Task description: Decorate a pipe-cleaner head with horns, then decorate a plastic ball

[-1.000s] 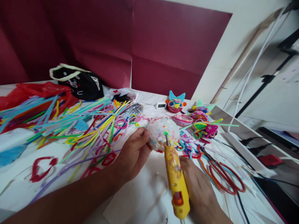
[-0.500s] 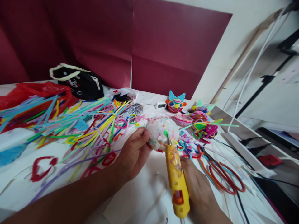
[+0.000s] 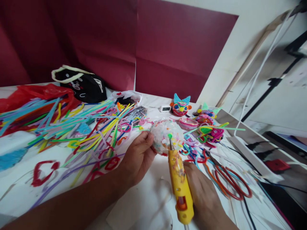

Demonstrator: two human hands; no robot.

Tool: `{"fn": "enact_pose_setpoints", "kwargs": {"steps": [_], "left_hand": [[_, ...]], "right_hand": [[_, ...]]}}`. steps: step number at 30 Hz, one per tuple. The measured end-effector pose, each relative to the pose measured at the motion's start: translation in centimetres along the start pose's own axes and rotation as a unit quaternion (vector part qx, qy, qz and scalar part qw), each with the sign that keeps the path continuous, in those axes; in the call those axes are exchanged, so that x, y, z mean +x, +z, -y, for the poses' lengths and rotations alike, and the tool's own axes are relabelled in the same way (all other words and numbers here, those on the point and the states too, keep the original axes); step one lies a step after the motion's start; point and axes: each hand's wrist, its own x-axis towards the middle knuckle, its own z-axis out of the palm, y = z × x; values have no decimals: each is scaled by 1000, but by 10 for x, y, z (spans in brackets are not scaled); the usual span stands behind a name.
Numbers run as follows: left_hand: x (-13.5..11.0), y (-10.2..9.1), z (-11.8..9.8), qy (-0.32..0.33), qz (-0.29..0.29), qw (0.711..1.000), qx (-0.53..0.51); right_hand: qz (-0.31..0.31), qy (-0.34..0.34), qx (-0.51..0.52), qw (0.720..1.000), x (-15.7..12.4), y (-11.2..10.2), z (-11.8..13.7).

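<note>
My left hand (image 3: 140,156) is closed on the left side of a white, rounded ball (image 3: 160,134) flecked with coloured bits. In my right hand (image 3: 200,188) is a yellow glue gun (image 3: 178,185), its fingers wrapped round the far side of the handle and partly hidden. The gun's metal nozzle points up at the front of the ball, at a small bright green spot (image 3: 170,135). Tip and spot look to be touching. Beneath the ball some red shows at its lower edge.
Pipe cleaners (image 3: 96,124) spread over the left of the table, with a red plastic bag (image 3: 48,92) and a black bag (image 3: 82,88) behind. Scissors (image 3: 232,182) lie at right. Decorated face figures (image 3: 181,107) and a small digital clock (image 3: 165,108) stand at the back.
The glue gun has shifted slightly left, its tip staying by the green spot, which shows a little larger now. My left hand and the ball have hardly moved.
</note>
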Motion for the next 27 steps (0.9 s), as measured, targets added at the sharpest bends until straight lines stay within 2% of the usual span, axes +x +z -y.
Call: {"fn": "enact_pose_setpoints", "kwargs": {"steps": [14, 20, 24, 27], "left_hand": [[-5, 3, -1, 38, 17, 999, 30], [-8, 3, 0, 63, 19, 997, 38], [-9, 4, 5, 53, 24, 997, 41], [-7, 4, 7, 47, 28, 998, 43]], "right_hand": [[4, 25, 24, 999, 4, -4, 3], [-5, -17, 15, 1000, 8, -4, -1], [-28, 32, 1, 999, 9, -3, 1], [-27, 34, 13, 999, 10, -3, 4]]}}
